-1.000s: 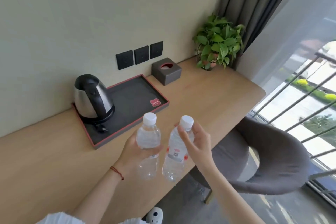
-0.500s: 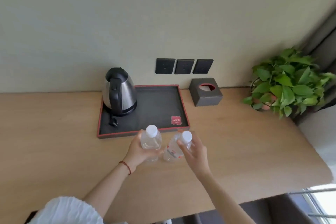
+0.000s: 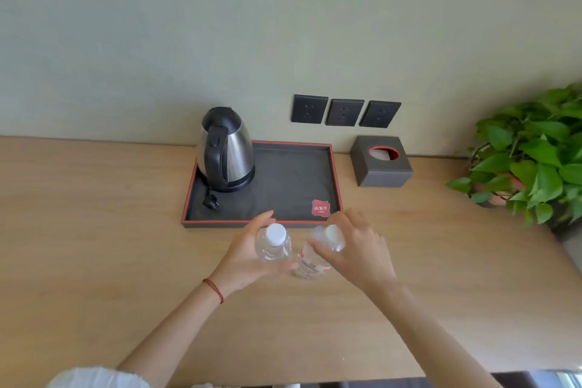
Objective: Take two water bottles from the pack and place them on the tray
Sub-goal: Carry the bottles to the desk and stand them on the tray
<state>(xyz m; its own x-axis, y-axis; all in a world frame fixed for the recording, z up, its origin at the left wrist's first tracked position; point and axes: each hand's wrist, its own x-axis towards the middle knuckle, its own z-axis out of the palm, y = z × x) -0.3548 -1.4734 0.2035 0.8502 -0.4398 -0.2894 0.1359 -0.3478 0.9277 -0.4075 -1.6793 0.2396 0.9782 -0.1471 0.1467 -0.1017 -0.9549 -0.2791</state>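
Each hand grips a water bottle: left hand (image 3: 248, 257) an upright bottle (image 3: 273, 246), right hand (image 3: 356, 252) a tilted bottle (image 3: 315, 253). Both hover over the desk (image 3: 94, 246); the tray (image 3: 296, 186) lies just beyond.

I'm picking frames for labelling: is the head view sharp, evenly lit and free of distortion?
Head view: soft even light, no harsh glare; the right hand and its bottle are motion-blurred, the left hand less so; wide-angle bending curves the desk edge; the kettle stays fairly crisp.
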